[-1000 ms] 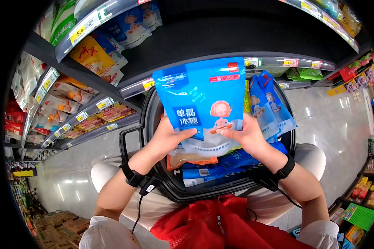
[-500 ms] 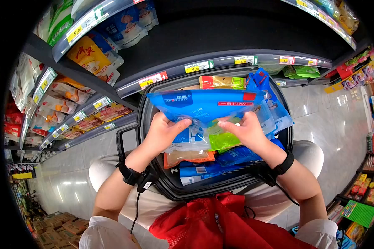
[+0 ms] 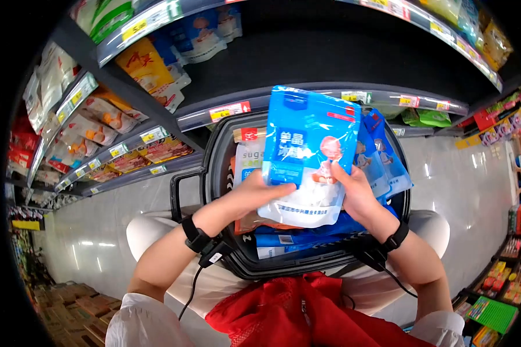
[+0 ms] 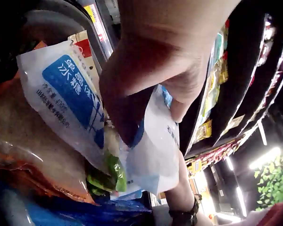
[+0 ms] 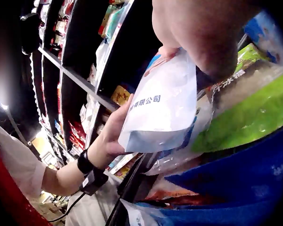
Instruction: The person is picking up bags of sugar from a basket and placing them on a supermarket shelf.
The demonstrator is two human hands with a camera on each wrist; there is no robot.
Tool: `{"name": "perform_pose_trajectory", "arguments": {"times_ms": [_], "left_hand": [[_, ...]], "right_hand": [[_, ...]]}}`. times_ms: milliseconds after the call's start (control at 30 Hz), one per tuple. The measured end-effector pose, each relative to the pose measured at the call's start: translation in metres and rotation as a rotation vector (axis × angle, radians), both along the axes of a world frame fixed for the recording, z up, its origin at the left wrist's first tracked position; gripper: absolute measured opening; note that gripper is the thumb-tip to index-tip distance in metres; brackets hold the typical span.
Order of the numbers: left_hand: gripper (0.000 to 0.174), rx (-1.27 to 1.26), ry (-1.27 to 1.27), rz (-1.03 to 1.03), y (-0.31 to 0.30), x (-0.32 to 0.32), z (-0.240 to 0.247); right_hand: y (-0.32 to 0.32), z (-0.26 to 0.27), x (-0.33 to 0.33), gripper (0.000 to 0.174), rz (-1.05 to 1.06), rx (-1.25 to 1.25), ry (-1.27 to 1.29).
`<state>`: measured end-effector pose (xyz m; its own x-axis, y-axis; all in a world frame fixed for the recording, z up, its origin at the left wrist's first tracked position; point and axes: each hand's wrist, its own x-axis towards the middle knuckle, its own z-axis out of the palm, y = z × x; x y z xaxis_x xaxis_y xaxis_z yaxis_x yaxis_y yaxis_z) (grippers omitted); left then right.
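A blue and white pouch with a cartoon figure (image 3: 312,156) is held upright over the black basket (image 3: 214,151). My left hand (image 3: 250,195) grips its lower left side, thumb across the front. The right hand (image 3: 362,196) pinches its right edge, thumb on the front. Behind the pouch lie a white pouch (image 3: 249,156) at the left and blue pouches (image 3: 382,153) at the right. From the left wrist view, the held pouch's white bottom (image 4: 153,150) hangs beside an orange-edged bag (image 4: 37,136). In the right wrist view, a green pouch (image 5: 254,106) lies past the held pouch (image 5: 165,103).
Dark shelves with price tags (image 3: 230,111) curve around the basket's far side. Yellow and blue bags (image 3: 145,66) stand on the left shelf. Cardboard (image 3: 69,312) lies at lower left, and a green crate (image 3: 493,314) stands at lower right. The basket handle (image 3: 175,196) sticks out left.
The pouch has tipped from nearly flat back to upright, its printed front showing, and sits further right than a second ago. My left hand has moved right and down along it.
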<state>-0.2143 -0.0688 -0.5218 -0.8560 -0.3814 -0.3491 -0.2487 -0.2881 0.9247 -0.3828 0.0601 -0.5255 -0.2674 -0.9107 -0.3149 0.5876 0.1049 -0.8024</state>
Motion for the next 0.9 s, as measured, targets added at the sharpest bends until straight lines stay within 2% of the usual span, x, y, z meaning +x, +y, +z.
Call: {"name": "perform_pose_trajectory", "arguments": {"times_ms": [67, 133, 200, 267, 300, 367, 433, 567, 667, 700, 733, 800, 867, 900], "left_hand": [[0.035, -0.327, 0.056, -0.081, -0.007, 0.004, -0.009], [0.034, -0.462, 0.076, -0.041, -0.008, 0.006, -0.003], [0.034, -0.446, 0.117, -0.008, -0.009, 0.007, 0.004], [0.033, -0.436, 0.161, 0.038, -0.012, 0.011, 0.015], [0.032, -0.393, 0.193, 0.067, -0.012, 0.012, 0.022], [0.031, -0.361, 0.288, 0.087, -0.012, 0.012, 0.023], [0.03, -0.371, 0.279, 0.075, -0.013, 0.013, 0.02], [0.025, -0.386, 0.248, 0.072, -0.011, 0.013, 0.021], [0.026, -0.509, 0.206, 0.064, -0.016, 0.013, 0.032], [0.031, -0.416, 0.416, 0.246, -0.025, 0.008, 0.031], [0.036, -0.37, 0.4, 0.223, -0.027, 0.009, 0.028], [0.036, -0.442, 0.506, 0.613, -0.055, 0.006, 0.03], [0.042, -0.334, 0.414, 0.637, -0.059, 0.012, 0.038], [0.04, -0.11, 0.35, 0.735, -0.071, 0.018, 0.037]], "right_hand": [[-0.003, -0.002, -0.003, 0.022, -0.057, 0.035, -0.003], [-0.003, -0.004, -0.01, 0.024, 0.051, -0.119, 0.138], [-0.001, 0.004, -0.008, 0.024, 0.015, -0.118, 0.229], [-0.004, 0.023, -0.003, 0.022, 0.173, -0.048, 0.433], [-0.005, 0.011, 0.009, 0.022, 0.067, -0.123, 0.591], [-0.003, 0.005, 0.011, 0.024, 0.128, -0.104, 0.595], [-0.003, 0.003, 0.012, 0.025, 0.198, -0.058, 0.619], [-0.003, -0.005, 0.015, 0.028, 0.138, -0.044, 0.592], [-0.004, 0.004, 0.015, 0.031, 0.145, 0.011, 0.709], [-0.012, 0.013, 0.016, 0.033, 0.088, -0.021, 0.698], [-0.011, 0.016, 0.016, 0.035, 0.028, -0.031, 0.67], [-0.04, 0.038, 0.007, 0.03, -0.056, -0.127, 0.467], [-0.058, 0.042, 0.0, 0.028, -0.098, -0.159, 0.609], [-0.076, 0.052, -0.001, 0.028, -0.079, -0.142, 0.583]]}}
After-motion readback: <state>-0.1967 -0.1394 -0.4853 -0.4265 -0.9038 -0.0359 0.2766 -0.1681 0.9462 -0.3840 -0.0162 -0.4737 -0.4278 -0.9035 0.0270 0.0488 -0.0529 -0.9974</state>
